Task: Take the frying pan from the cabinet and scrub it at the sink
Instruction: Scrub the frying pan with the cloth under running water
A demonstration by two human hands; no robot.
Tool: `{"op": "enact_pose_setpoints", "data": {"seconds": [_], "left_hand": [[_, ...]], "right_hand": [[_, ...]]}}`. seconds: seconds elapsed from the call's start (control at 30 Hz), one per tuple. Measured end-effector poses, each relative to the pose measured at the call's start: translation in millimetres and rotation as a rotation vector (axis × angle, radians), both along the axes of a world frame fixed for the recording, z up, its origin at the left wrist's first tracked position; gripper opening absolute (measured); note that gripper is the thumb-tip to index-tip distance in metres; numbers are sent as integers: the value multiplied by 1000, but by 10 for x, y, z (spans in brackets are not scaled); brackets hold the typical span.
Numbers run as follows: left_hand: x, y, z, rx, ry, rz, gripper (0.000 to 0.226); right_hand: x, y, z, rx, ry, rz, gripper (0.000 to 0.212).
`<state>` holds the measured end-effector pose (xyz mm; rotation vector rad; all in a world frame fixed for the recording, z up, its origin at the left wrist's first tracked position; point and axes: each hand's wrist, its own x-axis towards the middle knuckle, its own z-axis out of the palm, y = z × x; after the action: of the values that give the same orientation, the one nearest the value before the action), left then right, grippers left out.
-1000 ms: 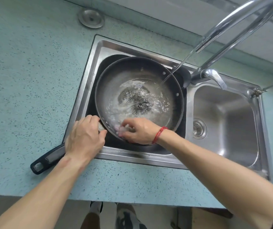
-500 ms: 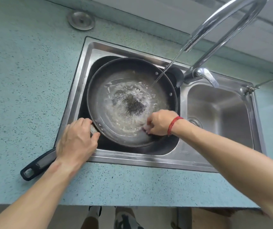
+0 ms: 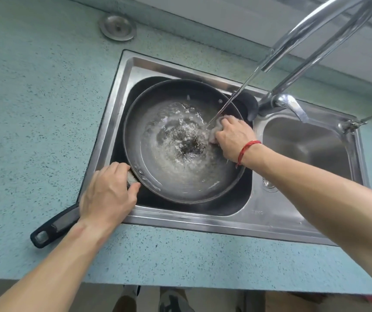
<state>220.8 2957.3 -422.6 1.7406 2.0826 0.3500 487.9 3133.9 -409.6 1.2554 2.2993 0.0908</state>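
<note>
While water runs in a thin stream from the curved tap (image 3: 311, 39) into it, the frying pan (image 3: 171, 176) sits tilted in the left bowl of the steel sink (image 3: 203, 219), its dark rim nearly filling that bowl. The water strikes the pan's far right side and spreads in a foamy, rippled pool over the bottom, where a dark speckled patch shows at the middle. The pan's black handle (image 3: 54, 226) reaches out over the sink's front left corner and lies across the blue-green speckled desk (image 3: 34, 109), its end with a hanging hole pointing toward the near left. The left hand (image 3: 108, 194) is closed over the place where handle meets pan, fingers curled down around it and thumb pressed against the pan's outer wall, holding the pan. The right hand (image 3: 232, 140) is inside the pan at its right side, fingers bunched around a pale pinkish cloth (image 3: 216, 129) pressed against the wet inner surface, just beside the falling stream. A red string bracelet (image 3: 247, 149) circles that wrist. The right bowl of the sink (image 3: 304, 149) holds nothing but its drain (image 3: 269, 183), partly hidden by the right forearm. On the desk behind the sink, well apart from the pan, lies a round metal cap (image 3: 118, 28).
</note>
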Motion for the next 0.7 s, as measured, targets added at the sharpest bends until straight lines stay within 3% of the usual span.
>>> {"op": "enact_pose_setpoints", "data": {"seconds": [0.23,0.43,0.53,0.7], "left_hand": [[12,-8,23,-5,-15,26,18],[10,-12,16,-8,-19,27,17],[11,-11,15,10,-7,21,18],[6,-6,5,10,1,18,19]], "right_hand": [[-230,-500,191,-453,38,-166,26],[-743,-806,48,-644,427,-183,36],[-1017,-818,36,-783,709,-348,35],[-1341,-714,-50,-597,950,-415,26]]}}
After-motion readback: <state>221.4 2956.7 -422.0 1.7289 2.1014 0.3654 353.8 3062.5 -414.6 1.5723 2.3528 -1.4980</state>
